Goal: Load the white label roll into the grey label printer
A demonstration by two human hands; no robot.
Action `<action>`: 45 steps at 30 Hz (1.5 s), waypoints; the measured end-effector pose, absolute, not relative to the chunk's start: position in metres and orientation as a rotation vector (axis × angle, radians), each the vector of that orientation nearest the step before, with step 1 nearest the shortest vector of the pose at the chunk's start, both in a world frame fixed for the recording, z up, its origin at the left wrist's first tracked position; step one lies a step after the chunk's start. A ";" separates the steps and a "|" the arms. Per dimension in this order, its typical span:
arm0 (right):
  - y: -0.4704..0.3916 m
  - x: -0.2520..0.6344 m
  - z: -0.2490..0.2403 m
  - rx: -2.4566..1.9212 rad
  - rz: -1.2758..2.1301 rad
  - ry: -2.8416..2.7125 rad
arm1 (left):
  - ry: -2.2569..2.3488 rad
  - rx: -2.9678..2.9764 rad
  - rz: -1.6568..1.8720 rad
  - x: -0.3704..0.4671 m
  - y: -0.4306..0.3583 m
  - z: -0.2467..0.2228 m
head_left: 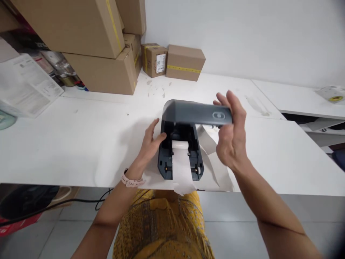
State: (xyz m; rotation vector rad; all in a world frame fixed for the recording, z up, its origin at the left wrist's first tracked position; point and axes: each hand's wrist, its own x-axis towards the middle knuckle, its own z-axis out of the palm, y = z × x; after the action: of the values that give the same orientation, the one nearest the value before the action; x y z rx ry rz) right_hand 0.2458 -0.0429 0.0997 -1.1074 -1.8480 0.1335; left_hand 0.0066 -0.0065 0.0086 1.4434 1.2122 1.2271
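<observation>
A dark grey label printer (161, 158) sits near the table's front edge with its lid (198, 113) raised and swung to the right. Fingers and thumb of my right hand (233, 136) grip the free end of that lid. Inside the body lies a small white paper roll (180, 144). From it a white paper strip (183, 167) runs forward over the printer's front and hangs past the table edge. My left hand (151, 144) is beside the printer's left wall, fingers stretched out and thumb at the rim.
Loose white paper (212, 163) lies under and right of the printer. Cardboard boxes (107, 72) are stacked at the back left, with a small box (155, 61) and a wider box (185, 63) against the wall. A tape roll (335, 98) lies far right on the white table (81, 144).
</observation>
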 end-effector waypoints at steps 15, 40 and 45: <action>0.024 0.223 0.106 -1.050 -0.268 -2.025 | 1.104 1.423 1.073 0.009 -0.015 0.002; 0.001 0.290 0.092 -0.824 1.046 -2.419 | 1.144 1.511 1.076 -0.002 -0.015 0.004; -0.016 0.379 0.057 -0.789 0.790 -1.680 | 1.138 1.525 1.089 -0.003 -0.015 0.002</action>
State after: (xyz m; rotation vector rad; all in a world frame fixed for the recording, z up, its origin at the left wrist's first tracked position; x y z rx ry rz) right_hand 0.3789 -0.0160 0.0569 -0.7892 -1.6799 0.7896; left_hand -0.0032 -0.0148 0.0019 1.5255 1.1382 1.0890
